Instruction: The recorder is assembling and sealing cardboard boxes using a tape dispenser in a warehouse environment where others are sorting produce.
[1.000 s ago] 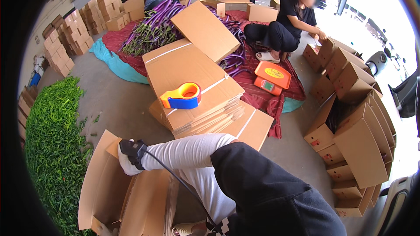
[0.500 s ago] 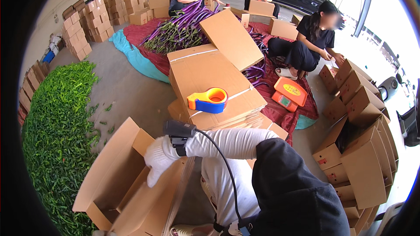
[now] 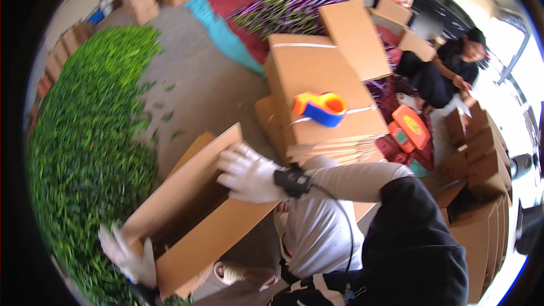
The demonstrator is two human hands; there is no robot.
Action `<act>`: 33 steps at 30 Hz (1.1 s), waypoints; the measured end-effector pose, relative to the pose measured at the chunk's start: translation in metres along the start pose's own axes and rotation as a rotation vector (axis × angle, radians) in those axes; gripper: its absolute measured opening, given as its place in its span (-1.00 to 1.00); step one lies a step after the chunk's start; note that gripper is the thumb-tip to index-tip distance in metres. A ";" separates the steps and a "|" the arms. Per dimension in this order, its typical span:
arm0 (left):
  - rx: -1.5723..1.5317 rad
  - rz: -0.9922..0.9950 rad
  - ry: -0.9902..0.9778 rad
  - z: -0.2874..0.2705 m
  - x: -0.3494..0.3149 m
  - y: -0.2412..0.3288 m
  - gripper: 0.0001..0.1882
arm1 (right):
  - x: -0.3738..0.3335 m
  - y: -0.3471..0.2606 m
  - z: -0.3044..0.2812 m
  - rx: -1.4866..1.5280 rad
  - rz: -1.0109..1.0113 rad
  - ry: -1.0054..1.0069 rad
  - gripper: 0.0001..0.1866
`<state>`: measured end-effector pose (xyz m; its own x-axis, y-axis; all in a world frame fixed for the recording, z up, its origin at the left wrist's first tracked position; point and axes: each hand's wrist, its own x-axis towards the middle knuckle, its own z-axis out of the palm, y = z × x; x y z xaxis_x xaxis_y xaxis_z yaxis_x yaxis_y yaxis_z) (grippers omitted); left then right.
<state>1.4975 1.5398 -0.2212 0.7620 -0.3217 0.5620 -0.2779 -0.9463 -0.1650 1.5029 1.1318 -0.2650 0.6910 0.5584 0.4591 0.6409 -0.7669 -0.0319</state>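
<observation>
I hold an open brown cardboard box (image 3: 215, 238) in front of me, lying on its side and tilted. My left hand (image 3: 129, 256), in a white glove, grips the box's lower left end. My right hand (image 3: 248, 174), also in a white glove with a black device strapped at the wrist, rests with spread fingers over the box's upper edge. My beige sleeve runs back to the right from that hand. The picture is blurred by motion.
An orange and blue tape dispenser (image 3: 320, 107) lies on a stack of flattened boxes (image 3: 317, 71). A large heap of green vegetables (image 3: 85, 136) fills the left. At the right a seated person in black (image 3: 439, 73), an orange scale (image 3: 412, 127) and made-up boxes (image 3: 481, 158).
The view has swung down and left. The box has tipped up between my hands, my right hand has slid onto its upper edge, and my left hand has come into view at its lower end.
</observation>
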 end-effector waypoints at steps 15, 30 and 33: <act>-0.138 -0.090 -0.587 -0.016 -0.053 0.045 -0.08 | -0.006 -0.014 -0.044 -0.219 -0.585 0.252 -0.84; -0.203 0.045 -0.678 -0.009 -0.020 0.071 -0.32 | -0.087 0.135 -0.057 -0.221 1.053 -0.136 -0.44; -0.159 0.007 -0.548 -0.007 -0.026 0.074 -0.34 | -0.055 0.158 -0.057 0.162 0.972 -0.176 -0.50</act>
<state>1.4530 1.4787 -0.2427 0.9401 -0.3369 0.0516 -0.3363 -0.9415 -0.0198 1.5468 0.9618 -0.2443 0.9703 -0.2397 0.0315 -0.2003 -0.8703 -0.4500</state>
